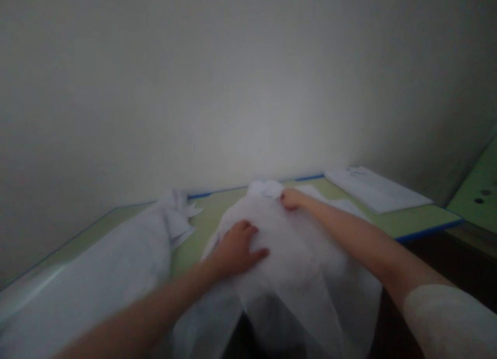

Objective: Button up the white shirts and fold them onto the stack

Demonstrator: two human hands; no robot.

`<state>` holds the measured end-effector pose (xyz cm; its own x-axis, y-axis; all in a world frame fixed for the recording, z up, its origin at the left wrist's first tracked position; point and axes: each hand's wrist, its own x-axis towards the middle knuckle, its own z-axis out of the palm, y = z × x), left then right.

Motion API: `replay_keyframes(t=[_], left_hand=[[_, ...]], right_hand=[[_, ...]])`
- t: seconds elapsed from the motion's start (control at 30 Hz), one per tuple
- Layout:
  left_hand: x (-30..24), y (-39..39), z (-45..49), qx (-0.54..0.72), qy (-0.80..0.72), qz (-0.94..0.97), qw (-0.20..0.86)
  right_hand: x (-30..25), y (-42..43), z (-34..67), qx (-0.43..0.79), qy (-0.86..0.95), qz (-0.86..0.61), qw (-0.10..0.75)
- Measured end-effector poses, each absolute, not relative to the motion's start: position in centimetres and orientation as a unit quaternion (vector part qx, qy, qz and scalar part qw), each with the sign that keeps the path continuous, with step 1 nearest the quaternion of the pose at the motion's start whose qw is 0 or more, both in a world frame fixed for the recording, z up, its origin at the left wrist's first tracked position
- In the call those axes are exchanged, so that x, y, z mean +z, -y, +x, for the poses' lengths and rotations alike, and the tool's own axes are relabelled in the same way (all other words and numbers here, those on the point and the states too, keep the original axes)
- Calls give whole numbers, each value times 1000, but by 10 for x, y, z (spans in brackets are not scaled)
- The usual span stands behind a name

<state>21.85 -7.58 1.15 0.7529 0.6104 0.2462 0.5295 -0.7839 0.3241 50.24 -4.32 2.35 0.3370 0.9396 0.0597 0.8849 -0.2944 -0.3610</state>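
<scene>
A white cloth (295,245), perhaps a garment, lies over the green table with its lower part hanging off the near edge. My left hand (237,249) rests on the middle of this cloth, palm down, thumb and fingers apart. Farther up, my right hand (291,198) has its fingers closed on the cloth beside a bunched, folded part (265,188) at the far end. The right fingertips are partly hidden and the picture is dim and blurred.
On the left a second white cloth (116,266) covers much of the green table (396,222), which has a blue edge. A flat stack of white cloth or paper (376,189) lies at the back right. Behind stands a pale wall (233,90); a green panel with dark holes (479,183) is far right.
</scene>
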Motion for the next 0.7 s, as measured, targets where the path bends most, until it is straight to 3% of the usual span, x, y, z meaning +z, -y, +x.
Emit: replay_keyframes(t=[0.2, 0.33, 0.47, 0.63, 0.7], left_hand=[[-6, 1, 171, 28, -267, 963, 39], [25, -43, 143, -50, -223, 972, 53], [70, -69, 179, -96, -245, 963, 55], [78, -100, 283, 142, -316, 938, -24], [66, -114, 310, 162, -326, 931, -17]], right_hand=[[21, 19, 499, 34, 552, -808, 203], [21, -3, 490, 14, 538, -815, 214], [20, -23, 471, -45, 574, -795, 192], [17, -41, 456, -49, 600, -782, 157], [16, -44, 457, -55, 594, -785, 163]])
